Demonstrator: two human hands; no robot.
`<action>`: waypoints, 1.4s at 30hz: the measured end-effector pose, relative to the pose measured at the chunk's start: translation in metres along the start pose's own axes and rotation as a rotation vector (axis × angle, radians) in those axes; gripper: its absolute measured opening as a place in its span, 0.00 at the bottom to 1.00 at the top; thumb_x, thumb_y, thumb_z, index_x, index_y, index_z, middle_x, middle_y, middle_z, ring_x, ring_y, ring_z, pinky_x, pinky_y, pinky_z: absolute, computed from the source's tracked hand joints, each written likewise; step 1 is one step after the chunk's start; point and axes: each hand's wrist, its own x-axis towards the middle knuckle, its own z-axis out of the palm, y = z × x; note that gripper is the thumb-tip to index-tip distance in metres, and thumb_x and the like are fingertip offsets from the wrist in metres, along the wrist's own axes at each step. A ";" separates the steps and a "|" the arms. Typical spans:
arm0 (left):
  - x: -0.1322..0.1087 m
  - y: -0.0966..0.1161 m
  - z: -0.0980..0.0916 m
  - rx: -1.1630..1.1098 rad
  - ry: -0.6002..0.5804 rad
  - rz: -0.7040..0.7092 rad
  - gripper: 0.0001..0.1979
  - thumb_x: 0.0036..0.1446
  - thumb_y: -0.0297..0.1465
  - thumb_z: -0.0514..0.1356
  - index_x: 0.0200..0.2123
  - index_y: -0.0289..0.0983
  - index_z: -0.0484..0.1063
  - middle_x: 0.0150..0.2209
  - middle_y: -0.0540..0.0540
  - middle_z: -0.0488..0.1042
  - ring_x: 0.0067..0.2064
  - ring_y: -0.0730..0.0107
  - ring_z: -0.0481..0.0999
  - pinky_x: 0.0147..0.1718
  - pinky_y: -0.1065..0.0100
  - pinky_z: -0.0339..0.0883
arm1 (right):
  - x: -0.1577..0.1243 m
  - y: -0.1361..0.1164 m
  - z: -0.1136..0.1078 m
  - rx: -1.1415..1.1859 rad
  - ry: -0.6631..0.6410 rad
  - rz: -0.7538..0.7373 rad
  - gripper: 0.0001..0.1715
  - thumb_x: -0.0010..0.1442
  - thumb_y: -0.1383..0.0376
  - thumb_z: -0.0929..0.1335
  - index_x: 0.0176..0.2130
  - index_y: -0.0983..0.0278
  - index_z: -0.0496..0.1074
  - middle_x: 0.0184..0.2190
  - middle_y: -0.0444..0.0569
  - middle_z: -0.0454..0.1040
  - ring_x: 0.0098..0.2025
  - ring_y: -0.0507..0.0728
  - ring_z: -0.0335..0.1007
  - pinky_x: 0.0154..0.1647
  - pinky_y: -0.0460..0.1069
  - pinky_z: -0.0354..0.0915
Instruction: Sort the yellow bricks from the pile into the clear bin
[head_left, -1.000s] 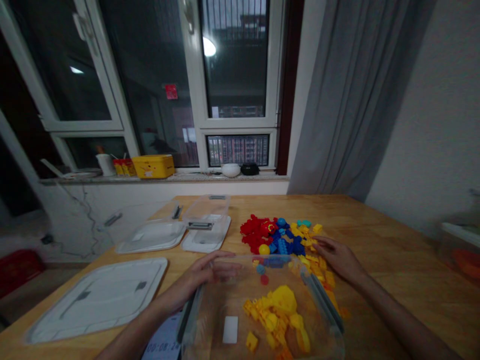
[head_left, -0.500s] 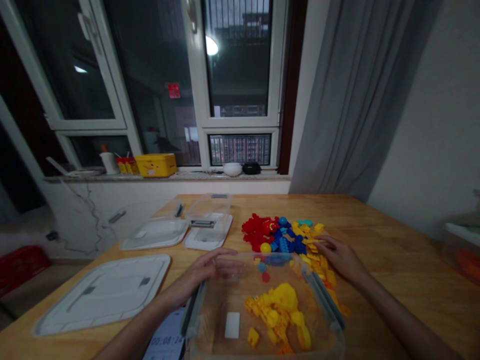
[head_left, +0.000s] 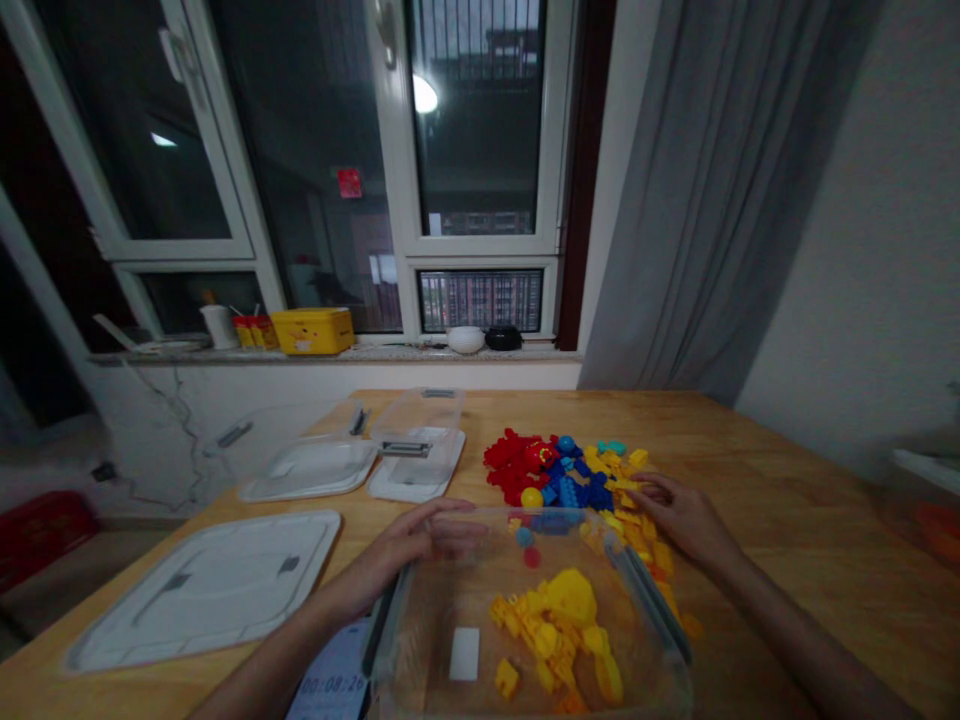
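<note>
Fingers of the right hand (head_left: 688, 518) are bending at the yellow pieces (head_left: 661, 556), grip not discernible; those of the left hand (head_left: 409, 545) are grasping the far-left rim of the clear bin (head_left: 654, 602). Pieces are presumably behaving as light, stiff plastic, best pinched by 2 opposite sides. Their loose band is lying on the desk (head_left: 795, 510) beyond and right of the bin, long axis running far to near, individual headings being unclear.
</note>
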 end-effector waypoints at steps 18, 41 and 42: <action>0.002 -0.007 -0.003 -0.059 -0.067 0.019 0.26 0.53 0.24 0.57 0.57 0.40 0.71 0.55 0.42 0.80 0.60 0.49 0.76 0.64 0.47 0.58 | -0.006 -0.035 0.010 0.215 0.082 -0.048 0.31 0.55 0.43 0.71 0.48 0.62 0.74 0.43 0.56 0.82 0.46 0.64 0.79 0.48 0.56 0.75; 0.000 0.000 0.001 0.036 0.002 0.020 0.24 0.54 0.28 0.60 0.55 0.40 0.73 0.54 0.43 0.82 0.59 0.47 0.76 0.64 0.47 0.58 | -0.065 -0.120 0.028 0.729 -0.550 0.102 0.21 0.52 0.50 0.77 0.41 0.60 0.80 0.59 0.54 0.74 0.62 0.65 0.68 0.67 0.62 0.57; 0.000 0.001 0.001 0.057 0.012 0.021 0.23 0.54 0.29 0.60 0.55 0.40 0.73 0.54 0.43 0.81 0.59 0.47 0.76 0.64 0.47 0.58 | -0.065 -0.121 0.028 0.739 -0.553 0.105 0.20 0.52 0.50 0.77 0.40 0.60 0.80 0.58 0.53 0.75 0.61 0.65 0.69 0.67 0.62 0.57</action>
